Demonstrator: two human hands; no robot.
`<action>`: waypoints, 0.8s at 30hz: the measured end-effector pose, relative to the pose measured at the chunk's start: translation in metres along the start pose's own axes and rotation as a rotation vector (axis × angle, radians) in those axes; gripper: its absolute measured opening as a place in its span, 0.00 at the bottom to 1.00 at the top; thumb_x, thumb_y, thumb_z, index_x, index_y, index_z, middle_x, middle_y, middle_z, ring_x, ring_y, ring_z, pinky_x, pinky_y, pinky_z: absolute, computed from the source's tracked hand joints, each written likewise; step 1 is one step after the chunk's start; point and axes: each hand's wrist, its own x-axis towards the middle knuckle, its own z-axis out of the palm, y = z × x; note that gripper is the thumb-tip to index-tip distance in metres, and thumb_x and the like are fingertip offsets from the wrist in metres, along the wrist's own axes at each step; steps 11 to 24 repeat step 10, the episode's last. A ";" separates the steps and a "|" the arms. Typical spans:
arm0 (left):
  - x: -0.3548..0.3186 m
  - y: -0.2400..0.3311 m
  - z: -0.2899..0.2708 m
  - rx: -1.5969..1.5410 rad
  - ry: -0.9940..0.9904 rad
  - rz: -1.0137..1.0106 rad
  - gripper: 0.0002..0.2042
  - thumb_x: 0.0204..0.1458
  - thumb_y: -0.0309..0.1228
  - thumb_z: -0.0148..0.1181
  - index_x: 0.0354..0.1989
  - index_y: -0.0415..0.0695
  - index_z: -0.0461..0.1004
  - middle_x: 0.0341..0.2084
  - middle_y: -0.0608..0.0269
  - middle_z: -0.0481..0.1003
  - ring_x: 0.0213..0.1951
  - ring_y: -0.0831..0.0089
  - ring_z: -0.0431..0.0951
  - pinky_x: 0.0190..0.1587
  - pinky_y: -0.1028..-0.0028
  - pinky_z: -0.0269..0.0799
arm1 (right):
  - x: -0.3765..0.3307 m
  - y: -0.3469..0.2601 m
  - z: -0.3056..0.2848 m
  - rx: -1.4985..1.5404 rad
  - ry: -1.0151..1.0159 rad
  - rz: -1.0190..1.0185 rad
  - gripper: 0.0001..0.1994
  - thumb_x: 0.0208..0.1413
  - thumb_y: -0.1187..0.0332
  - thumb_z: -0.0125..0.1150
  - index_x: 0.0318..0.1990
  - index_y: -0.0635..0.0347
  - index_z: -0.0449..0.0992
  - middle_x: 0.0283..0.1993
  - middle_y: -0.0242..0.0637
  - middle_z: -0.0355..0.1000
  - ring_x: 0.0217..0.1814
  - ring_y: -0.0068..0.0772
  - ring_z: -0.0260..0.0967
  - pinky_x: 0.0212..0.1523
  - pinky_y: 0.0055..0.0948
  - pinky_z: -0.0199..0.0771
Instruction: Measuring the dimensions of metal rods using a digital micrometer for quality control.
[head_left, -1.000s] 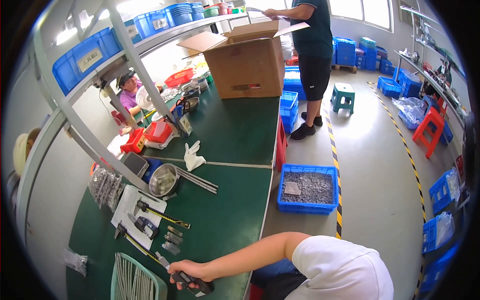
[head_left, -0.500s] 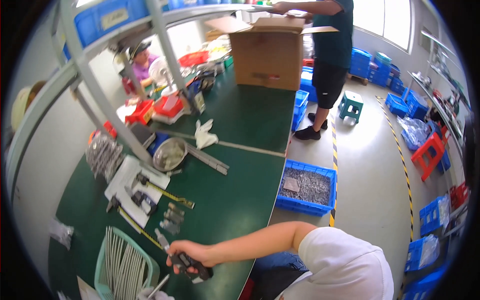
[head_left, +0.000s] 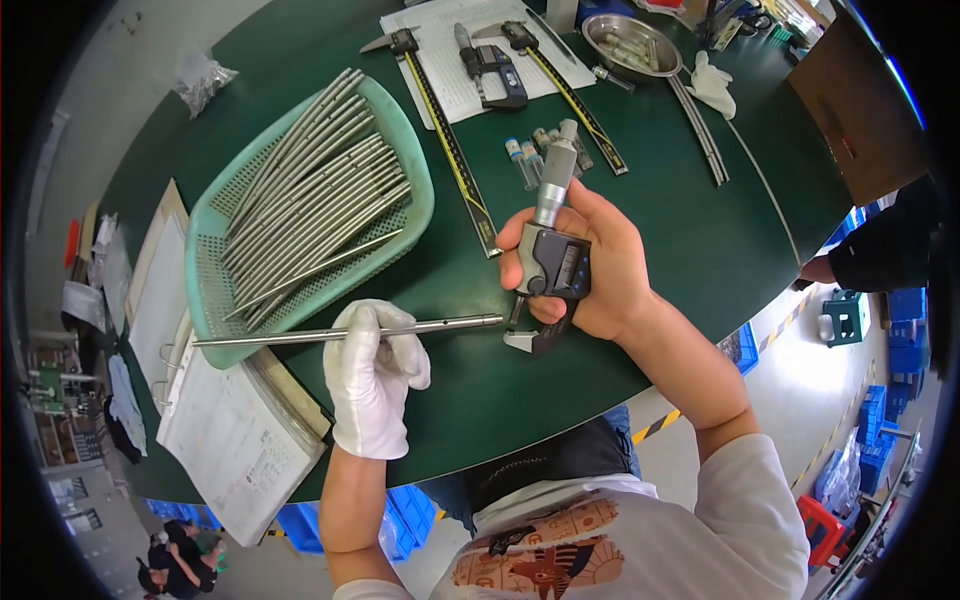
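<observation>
My left hand (head_left: 372, 375), in a white glove, pinches a thin metal rod (head_left: 455, 325) that lies level across it. The rod's right end points at the jaws of a digital micrometer (head_left: 553, 262), a little apart from its gap. My bare right hand (head_left: 610, 255) is wrapped round the micrometer's frame, with the thimble pointing up and the small display facing me. Beyond my left hand stands a mint-green plastic basket (head_left: 420, 190) holding many similar metal rods (head_left: 320, 190). The rod's left end passes over the basket's near rim.
Two digital calipers (head_left: 450, 150) (head_left: 570, 95) and another micrometer (head_left: 490, 68) lie on and beside paper sheets. Small glass vials (head_left: 522, 165), a metal bowl (head_left: 632, 45) and a white glove (head_left: 712, 85) are farther back. An open binder (head_left: 240, 440) lies at the left; a cardboard box (head_left: 860, 110) stands far right.
My view has swung down and left to the basket. The micrometer, held in my right hand, is now upright beside the rod. My gloved left hand and its rod have come fully into view.
</observation>
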 end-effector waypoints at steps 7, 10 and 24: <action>-0.001 -0.003 -0.003 0.008 -0.012 0.004 0.14 0.56 0.40 0.40 0.25 0.42 0.62 0.06 0.69 0.56 0.08 0.80 0.53 0.10 0.80 0.50 | 0.001 0.001 -0.005 0.022 -0.068 0.029 0.31 0.55 0.47 0.24 0.34 0.68 0.68 0.23 0.45 0.69 0.10 0.27 0.57 0.14 0.21 0.59; 0.000 -0.005 -0.004 0.012 -0.031 -0.016 0.14 0.56 0.40 0.41 0.25 0.42 0.62 0.06 0.69 0.56 0.08 0.80 0.54 0.10 0.80 0.50 | 0.002 0.002 -0.007 0.024 -0.077 0.070 0.31 0.55 0.47 0.24 0.35 0.69 0.68 0.23 0.46 0.69 0.11 0.27 0.57 0.14 0.21 0.59; 0.000 -0.005 -0.004 0.012 -0.031 -0.016 0.14 0.56 0.40 0.41 0.25 0.42 0.62 0.06 0.69 0.56 0.08 0.80 0.54 0.10 0.80 0.50 | 0.002 0.002 -0.007 0.024 -0.077 0.070 0.31 0.55 0.47 0.24 0.35 0.69 0.68 0.23 0.46 0.69 0.11 0.27 0.57 0.14 0.21 0.59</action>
